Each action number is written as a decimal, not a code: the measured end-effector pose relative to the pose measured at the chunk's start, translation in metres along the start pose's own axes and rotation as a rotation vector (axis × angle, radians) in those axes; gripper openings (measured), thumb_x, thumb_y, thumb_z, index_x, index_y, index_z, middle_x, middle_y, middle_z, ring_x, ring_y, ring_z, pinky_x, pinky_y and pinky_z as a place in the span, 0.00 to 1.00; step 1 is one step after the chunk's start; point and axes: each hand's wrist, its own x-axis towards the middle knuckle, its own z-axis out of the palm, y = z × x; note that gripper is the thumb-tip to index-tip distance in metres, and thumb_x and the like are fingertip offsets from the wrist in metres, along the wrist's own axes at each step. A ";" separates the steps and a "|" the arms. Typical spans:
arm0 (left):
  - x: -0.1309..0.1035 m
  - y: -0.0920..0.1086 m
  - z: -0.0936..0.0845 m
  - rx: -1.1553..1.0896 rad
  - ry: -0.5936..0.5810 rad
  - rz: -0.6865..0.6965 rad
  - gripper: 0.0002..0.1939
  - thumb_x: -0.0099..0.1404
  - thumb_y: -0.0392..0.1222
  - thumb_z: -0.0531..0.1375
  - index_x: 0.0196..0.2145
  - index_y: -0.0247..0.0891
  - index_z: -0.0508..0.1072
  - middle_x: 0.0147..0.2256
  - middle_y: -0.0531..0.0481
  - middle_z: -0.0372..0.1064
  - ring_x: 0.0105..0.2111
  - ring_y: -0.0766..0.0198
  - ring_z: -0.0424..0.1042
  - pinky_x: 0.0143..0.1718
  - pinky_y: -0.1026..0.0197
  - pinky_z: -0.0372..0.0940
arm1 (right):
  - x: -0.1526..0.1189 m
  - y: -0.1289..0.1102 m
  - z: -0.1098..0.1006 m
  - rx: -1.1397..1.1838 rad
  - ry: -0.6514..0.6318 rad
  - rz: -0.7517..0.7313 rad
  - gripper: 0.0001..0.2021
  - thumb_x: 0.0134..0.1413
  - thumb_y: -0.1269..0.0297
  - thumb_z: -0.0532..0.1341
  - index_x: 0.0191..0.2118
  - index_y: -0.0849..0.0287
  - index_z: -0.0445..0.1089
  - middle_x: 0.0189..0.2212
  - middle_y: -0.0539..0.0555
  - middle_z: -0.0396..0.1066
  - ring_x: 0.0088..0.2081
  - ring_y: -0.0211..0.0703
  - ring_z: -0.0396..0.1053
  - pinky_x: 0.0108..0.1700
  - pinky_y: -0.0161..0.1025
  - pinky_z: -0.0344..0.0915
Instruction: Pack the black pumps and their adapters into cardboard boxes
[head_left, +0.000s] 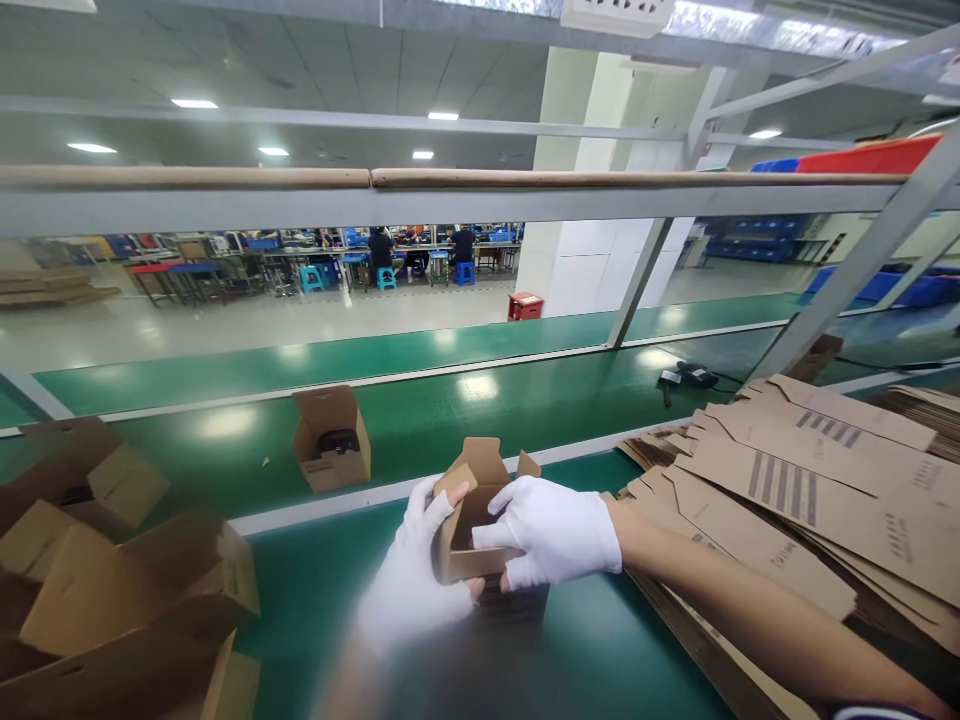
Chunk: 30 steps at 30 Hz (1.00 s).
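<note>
A small open cardboard box (484, 565) stands between my hands over the green work surface, its flaps raised. My left hand (409, 575), in a white glove with bare fingertips, is closed around the box's left side, thumb near a side flap. My right hand (551, 530), gloved the same way, grips the near right wall, with some fingers reaching into the opening. What lies inside this box is too dark to make out. Just beyond, on the belt, sits another open carton (330, 460) with a dark object (337, 441) in it.
Several open cartons (127, 590) crowd the left side. Stacks of flat printed cardboard blanks (802, 490) fill the right. A black handheld device (697, 375) with a cable lies on the green conveyor (540, 385). A metal frame post (641, 280) rises at the far belt edge.
</note>
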 end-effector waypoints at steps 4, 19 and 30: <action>-0.001 -0.005 -0.007 0.029 0.092 0.038 0.26 0.49 0.48 0.64 0.46 0.44 0.65 0.58 0.41 0.45 0.54 0.43 0.60 0.54 0.39 0.57 | -0.014 0.010 -0.012 0.162 0.436 0.110 0.11 0.64 0.63 0.51 0.41 0.57 0.70 0.32 0.54 0.72 0.35 0.42 0.67 0.46 0.42 0.64; 0.000 0.010 0.011 -0.002 0.089 0.231 0.21 0.49 0.47 0.65 0.40 0.43 0.64 0.61 0.40 0.46 0.56 0.43 0.58 0.52 0.45 0.58 | -0.017 0.030 0.033 1.577 0.265 0.539 0.30 0.48 0.61 0.68 0.57 0.59 0.62 0.54 0.58 0.65 0.54 0.52 0.64 0.57 0.48 0.61; 0.006 0.010 0.017 -0.013 0.060 0.331 0.23 0.49 0.48 0.65 0.41 0.44 0.61 0.41 0.45 0.64 0.44 0.49 0.62 0.43 0.46 0.61 | -0.009 0.035 -0.029 0.584 -0.274 0.574 0.36 0.44 0.51 0.65 0.59 0.58 0.61 0.49 0.59 0.69 0.46 0.55 0.69 0.45 0.46 0.67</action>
